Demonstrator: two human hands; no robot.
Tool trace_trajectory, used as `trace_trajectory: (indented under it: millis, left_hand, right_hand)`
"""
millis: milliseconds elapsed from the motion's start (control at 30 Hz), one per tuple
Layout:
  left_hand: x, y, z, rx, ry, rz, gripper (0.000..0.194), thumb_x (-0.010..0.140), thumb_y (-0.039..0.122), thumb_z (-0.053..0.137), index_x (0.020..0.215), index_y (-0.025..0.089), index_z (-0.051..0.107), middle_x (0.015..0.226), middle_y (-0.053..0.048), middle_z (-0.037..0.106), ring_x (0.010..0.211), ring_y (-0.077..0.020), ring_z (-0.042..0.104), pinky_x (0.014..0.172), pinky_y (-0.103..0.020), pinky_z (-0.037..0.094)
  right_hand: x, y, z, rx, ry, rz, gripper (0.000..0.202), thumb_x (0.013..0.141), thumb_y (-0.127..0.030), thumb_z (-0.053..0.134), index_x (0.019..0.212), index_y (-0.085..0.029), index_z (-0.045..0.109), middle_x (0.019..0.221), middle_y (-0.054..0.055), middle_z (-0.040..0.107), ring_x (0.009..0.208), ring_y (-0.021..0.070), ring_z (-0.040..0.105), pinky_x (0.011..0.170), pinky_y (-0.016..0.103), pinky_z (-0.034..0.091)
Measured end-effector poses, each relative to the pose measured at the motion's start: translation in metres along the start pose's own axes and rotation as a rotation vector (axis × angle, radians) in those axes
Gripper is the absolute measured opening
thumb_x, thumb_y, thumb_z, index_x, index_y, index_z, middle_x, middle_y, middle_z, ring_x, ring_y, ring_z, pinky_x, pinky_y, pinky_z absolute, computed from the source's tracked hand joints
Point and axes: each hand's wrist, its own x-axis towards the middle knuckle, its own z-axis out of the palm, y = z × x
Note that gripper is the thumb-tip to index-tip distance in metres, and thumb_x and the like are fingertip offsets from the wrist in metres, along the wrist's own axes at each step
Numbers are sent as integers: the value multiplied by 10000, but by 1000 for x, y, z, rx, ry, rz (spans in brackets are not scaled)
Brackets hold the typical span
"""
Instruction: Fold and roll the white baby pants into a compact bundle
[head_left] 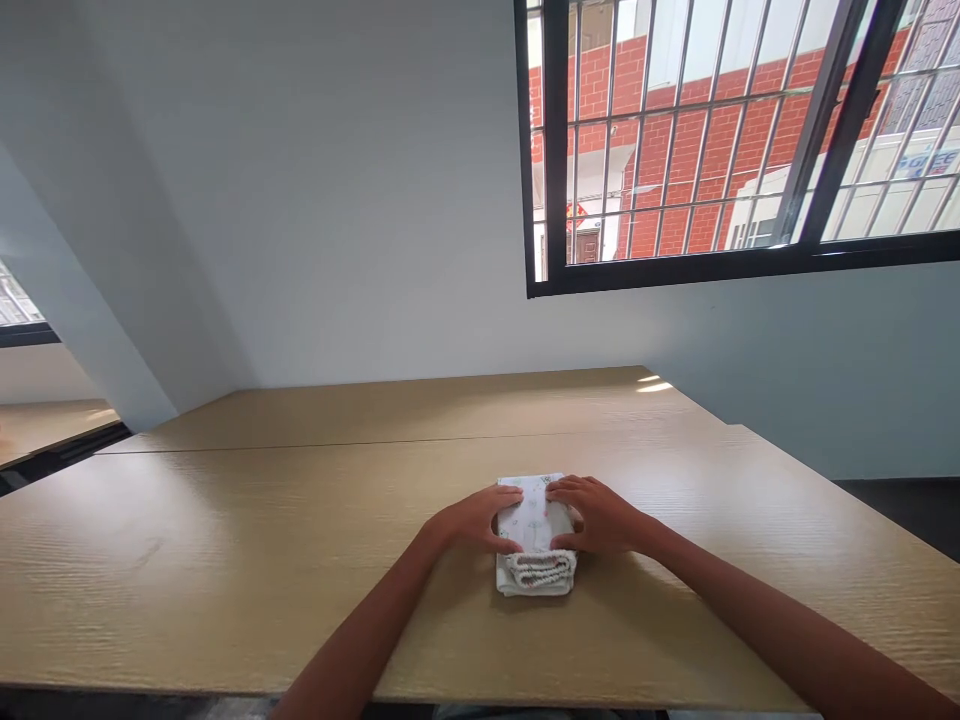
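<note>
The wall (360,200) is pale and smooth, and looks a bit blue on the right. A big window (675,268) with a black frame is high on the right. It has shiny metal bars (675,108), and a red brick wall (651,150) is outside. The wide table (247,560) is light brown wood, with a thin line across it. Small bright spots of light (655,387) sit near its back corner. The floor (907,510) on the right looks dark. Another table (45,425) is far left.

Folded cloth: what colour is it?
The folded cloth is white with small printed marks; head view shows it.
</note>
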Motion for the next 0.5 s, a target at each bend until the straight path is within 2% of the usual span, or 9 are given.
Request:
trace_trajectory:
  millis: [167,300,500]
  left_hand:
    - [4,6,-5,89,35,9,699,666,534,752,1256,205,573,1332,-120,528,1215,-330,478,1024,-417,353]
    - [6,20,-7,227,33,-18,493,671,496,760,1054,200,664,1074,-91,660,990,-297,591,861,-359,424]
    - [7,18,-1,178,66,-45,268,680,384,746,804,166,651,807,-23,631,711,-175,545,629,-242,377]
  right_hand:
    - [4,4,1,41,26,-33,620,695,-578,722,1164,-191,599,1143,102,632,1053,286,560,891,412,445]
    - [6,0,-1,75,18,-23,553,681,-536,749,1081,-173,632,1062,111,646,977,276,580,821,381,473]
    - [6,-12,-6,55,-12,23,307,704,-341,765,946,-182,663,934,77,648,851,232,595,715,314,465]
